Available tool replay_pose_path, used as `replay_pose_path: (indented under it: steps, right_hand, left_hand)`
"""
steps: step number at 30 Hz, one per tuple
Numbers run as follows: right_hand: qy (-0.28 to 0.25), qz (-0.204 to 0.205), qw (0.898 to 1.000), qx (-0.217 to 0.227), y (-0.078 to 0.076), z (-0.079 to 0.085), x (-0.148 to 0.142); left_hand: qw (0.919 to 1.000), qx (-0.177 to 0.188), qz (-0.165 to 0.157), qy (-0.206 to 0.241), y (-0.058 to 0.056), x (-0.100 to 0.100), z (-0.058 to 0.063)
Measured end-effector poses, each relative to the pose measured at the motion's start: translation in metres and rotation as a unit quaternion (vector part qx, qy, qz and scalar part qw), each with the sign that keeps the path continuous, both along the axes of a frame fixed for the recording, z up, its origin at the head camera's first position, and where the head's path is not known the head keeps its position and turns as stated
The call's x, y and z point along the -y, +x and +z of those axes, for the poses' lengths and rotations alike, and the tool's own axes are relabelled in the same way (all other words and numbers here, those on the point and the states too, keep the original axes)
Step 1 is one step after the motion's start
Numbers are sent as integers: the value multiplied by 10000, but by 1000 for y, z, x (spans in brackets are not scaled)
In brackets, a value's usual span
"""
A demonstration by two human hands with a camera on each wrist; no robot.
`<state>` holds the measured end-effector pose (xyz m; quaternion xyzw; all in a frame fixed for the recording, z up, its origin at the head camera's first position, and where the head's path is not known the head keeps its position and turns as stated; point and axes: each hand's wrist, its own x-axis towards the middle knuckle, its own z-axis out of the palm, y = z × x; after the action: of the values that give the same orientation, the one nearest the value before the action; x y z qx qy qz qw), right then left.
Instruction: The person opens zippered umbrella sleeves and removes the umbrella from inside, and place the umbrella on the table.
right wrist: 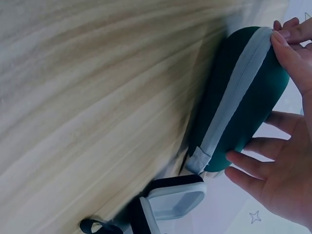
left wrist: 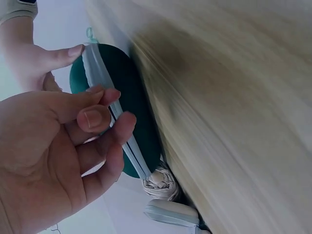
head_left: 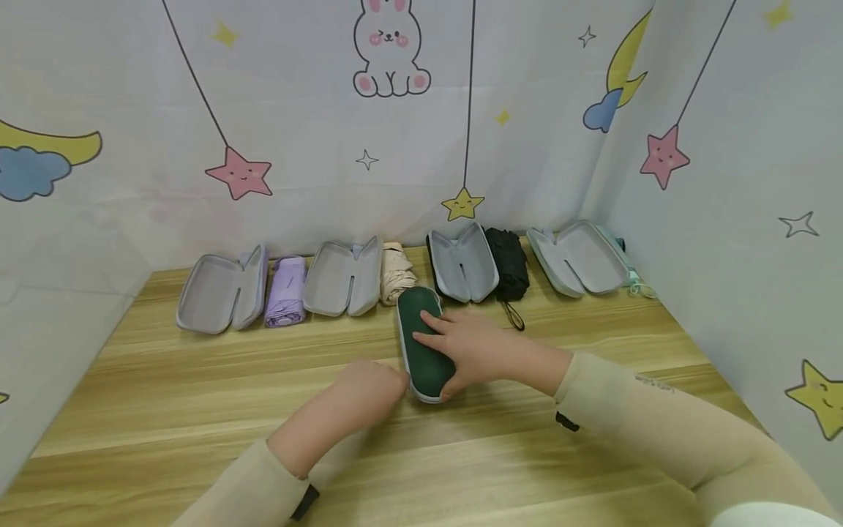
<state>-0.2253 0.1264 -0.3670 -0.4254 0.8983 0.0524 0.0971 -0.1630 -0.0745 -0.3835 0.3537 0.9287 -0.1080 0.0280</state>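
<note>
A dark green zippered case (head_left: pixel 421 344) with a grey zipper band lies closed-shaped on the table. My left hand (head_left: pixel 372 388) is at its near left side, fingertips pinching at the zipper; the zipper pull is hidden between them. In the left wrist view, a dark slit runs along the band beyond the left fingers (left wrist: pixel 125 127). My right hand (head_left: pixel 477 348) holds the case from the right, fingers spread over its top, thumb (right wrist: pixel 283 48) on the band at the near end. The right wrist view shows a grey fabric tab (right wrist: pixel 198 160) at the far end.
Along the back stand several open grey-lined cases, such as the left one (head_left: pixel 209 293) and right one (head_left: pixel 593 256). Rolled fabric bundles lie beside them: purple (head_left: pixel 286 291), beige (head_left: pixel 396 272), black with a strap (head_left: pixel 507 263), mint partly hidden (head_left: pixel 615 245). White printed curtains (head_left: pixel 316 95) enclose the table.
</note>
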Motion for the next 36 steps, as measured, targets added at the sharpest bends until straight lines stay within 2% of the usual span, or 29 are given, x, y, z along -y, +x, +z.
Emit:
replay_pose_path:
  steps: [4, 9, 18, 23, 27, 31, 34, 36]
  right_hand:
    - [-76, -18, 9999, -115, 3, -1, 2]
    - [-200, -4, 9997, -146, 5, -2, 3]
    - [-373, 11, 9993, -43, 5, -8, 9]
    - [-381, 80, 9990, -211, 7, -11, 7]
    - [-272, 217, 9984, -451, 12, -14, 3]
    - [-63, 587, 9938, -945, 20, -14, 1]
    - [18, 1087, 9843, -1391, 27, -14, 1]
    - [10, 1529, 9729, -1737, 30, -15, 2]
  left_hand:
    - [9998, 164, -143, -21, 6, -3, 4]
    - [9993, 127, -359, 24, 12, -7, 8]
    - [9985, 321, -411, 147, 15, -15, 4]
    - [9985, 298, -370, 260, 14, -17, 2]
    - [9948, 630, -142, 793, 10, -11, -2]
    - [9846, 1176, 274, 1261, 5, 1, -8]
    - [9733, 1548, 783, 1500, 1, 10, -9]
    - [9631, 1741, 1168, 1687, -3, 14, -9]
